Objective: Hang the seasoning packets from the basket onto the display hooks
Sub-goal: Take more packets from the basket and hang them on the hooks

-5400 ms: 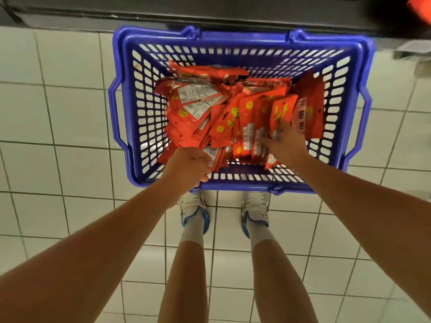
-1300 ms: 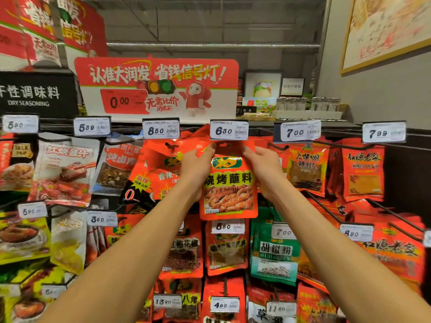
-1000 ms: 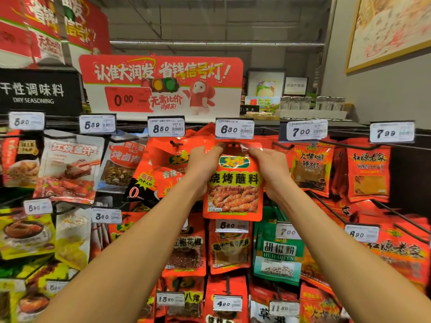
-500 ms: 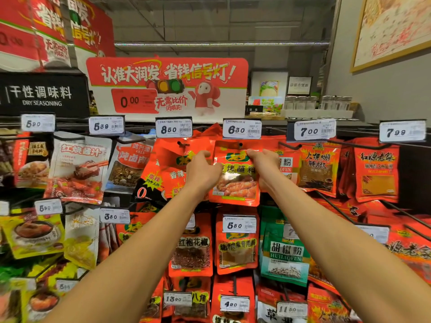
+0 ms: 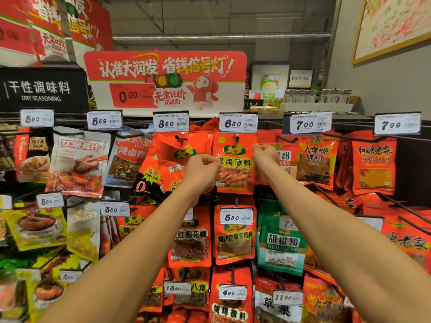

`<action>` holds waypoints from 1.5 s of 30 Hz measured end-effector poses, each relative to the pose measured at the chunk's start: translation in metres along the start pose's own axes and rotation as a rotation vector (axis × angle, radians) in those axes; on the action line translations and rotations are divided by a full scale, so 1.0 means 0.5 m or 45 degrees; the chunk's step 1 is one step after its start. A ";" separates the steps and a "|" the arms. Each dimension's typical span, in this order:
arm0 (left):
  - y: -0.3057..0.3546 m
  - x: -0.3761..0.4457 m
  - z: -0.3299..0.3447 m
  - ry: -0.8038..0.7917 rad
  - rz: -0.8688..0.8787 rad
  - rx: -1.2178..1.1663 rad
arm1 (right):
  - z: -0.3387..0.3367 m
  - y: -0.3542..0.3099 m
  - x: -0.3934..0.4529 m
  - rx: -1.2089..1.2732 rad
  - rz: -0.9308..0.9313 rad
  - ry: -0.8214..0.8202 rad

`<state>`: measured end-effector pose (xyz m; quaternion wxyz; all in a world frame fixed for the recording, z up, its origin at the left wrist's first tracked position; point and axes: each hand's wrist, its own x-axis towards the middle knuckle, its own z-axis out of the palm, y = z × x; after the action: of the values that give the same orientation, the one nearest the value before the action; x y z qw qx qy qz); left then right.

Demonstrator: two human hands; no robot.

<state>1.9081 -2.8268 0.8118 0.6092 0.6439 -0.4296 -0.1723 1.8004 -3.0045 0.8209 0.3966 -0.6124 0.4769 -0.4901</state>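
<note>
An orange-red seasoning packet (image 5: 234, 169) with a green logo and a picture of skewers hangs on the display hook (image 5: 237, 137) under the 6.80 price tag (image 5: 238, 122). My left hand (image 5: 201, 170) hovers at the packet's left edge with its fingers loosely curled and nothing in them. My right hand (image 5: 264, 155) is at the packet's right edge, its fingers also loosely curled and empty. The basket is out of view.
Rows of hooks carry other seasoning packets: a red one (image 5: 179, 159) under the 8.50 tag on the left, chilli powder (image 5: 314, 159) under the 7.00 tag on the right, and green pepper packets (image 5: 281, 243) below. A red promotional sign (image 5: 165, 78) stands above the rack.
Earlier both hands reached into the blue basket. Since then they lifted the packet to the 6.80 hook, slid it on, and have now let go and dropped slightly to its sides.
</note>
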 end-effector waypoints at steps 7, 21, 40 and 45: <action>0.010 -0.063 0.000 -0.110 -0.033 -0.130 | -0.151 0.067 -0.116 0.302 -0.045 -0.204; -0.197 -0.357 0.147 -0.155 -0.531 -0.266 | -0.433 0.419 -0.360 0.369 0.288 -0.498; -0.924 -0.869 0.313 -0.088 -1.874 -0.052 | -0.405 1.243 -0.807 -0.313 1.529 -0.730; -1.169 -0.966 0.330 -0.308 -2.120 0.107 | -0.328 1.508 -0.920 -0.420 1.832 -0.775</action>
<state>1.7096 -2.6285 0.0882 0.2085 0.7498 0.1171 -0.6170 1.4629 -2.7336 0.0337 0.6328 -0.3119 0.6923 0.1517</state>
